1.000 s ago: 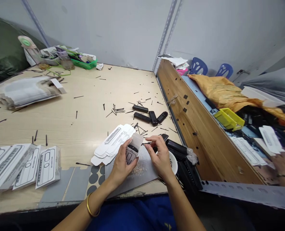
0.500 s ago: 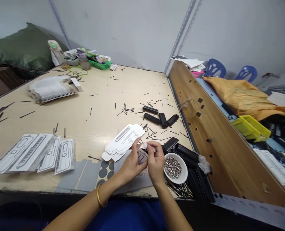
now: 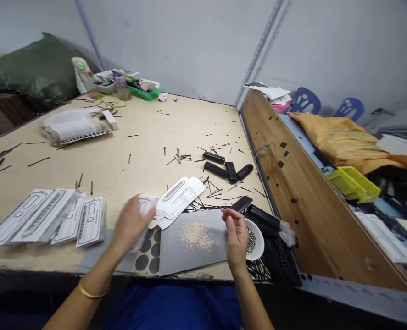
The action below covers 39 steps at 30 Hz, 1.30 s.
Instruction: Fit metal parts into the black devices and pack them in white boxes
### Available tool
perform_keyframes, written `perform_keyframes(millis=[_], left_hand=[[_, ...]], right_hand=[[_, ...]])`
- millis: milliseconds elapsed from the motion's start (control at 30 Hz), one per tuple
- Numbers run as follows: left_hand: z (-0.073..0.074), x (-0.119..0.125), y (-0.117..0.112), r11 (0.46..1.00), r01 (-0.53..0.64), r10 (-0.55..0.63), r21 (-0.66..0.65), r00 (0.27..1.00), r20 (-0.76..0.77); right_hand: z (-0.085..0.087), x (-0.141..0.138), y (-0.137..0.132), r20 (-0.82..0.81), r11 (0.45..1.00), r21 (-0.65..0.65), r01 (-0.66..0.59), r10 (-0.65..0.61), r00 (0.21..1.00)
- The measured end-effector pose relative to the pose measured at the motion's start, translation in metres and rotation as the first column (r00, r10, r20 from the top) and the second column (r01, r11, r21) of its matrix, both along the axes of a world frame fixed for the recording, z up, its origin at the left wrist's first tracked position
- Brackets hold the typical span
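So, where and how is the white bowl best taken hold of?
The white bowl is probably best pinched at its left rim, from the left, where the right hand is: it is open-topped, and black cases crowd its far and right sides.

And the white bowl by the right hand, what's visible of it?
The white bowl looks round and smooth, ceramic or plastic. It sits upright near the table's front edge, holding small, shiny, metal-looking pieces. The right hand hides its left part; whether they touch is unclear. Black cases lie just beyond it, thin black sticks on its near side.
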<state>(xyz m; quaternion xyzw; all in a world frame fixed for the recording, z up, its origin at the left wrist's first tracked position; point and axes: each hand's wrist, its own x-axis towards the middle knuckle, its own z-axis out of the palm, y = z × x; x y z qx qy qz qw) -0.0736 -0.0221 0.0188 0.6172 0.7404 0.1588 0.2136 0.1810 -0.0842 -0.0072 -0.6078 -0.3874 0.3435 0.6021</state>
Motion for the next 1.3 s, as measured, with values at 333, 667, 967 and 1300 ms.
perform_keyframes(millis=[333,667,967,1300], left_hand=[[-0.048,-0.124,0.020,0.985,-0.114,0.054,-0.128,0.916,-0.397],[-0.023,0.156,0.069,0.826,0.519,-0.563,0.218,0.761,0.323],[-0.048,0.278,0.089,0.739,0.671,-0.539,-0.061,0.642,0.546],[-0.025,0.175,0.039,0.885,0.364,0.303,-0.289,0.020,0.953]], right_hand=[[-0.026,0.090,-0.028,0.467,0.970,-0.225,0.090,0.026,0.884],[-0.056,0.093,-0.028,0.874,0.967,-0.252,0.034,0.212,0.437],[-0.041,0.097,-0.024,0.798,0.957,-0.290,-0.008,0.247,0.549],[-0.032,0.097,-0.025,0.412,0.969,-0.248,-0.011,0.116,0.904]])
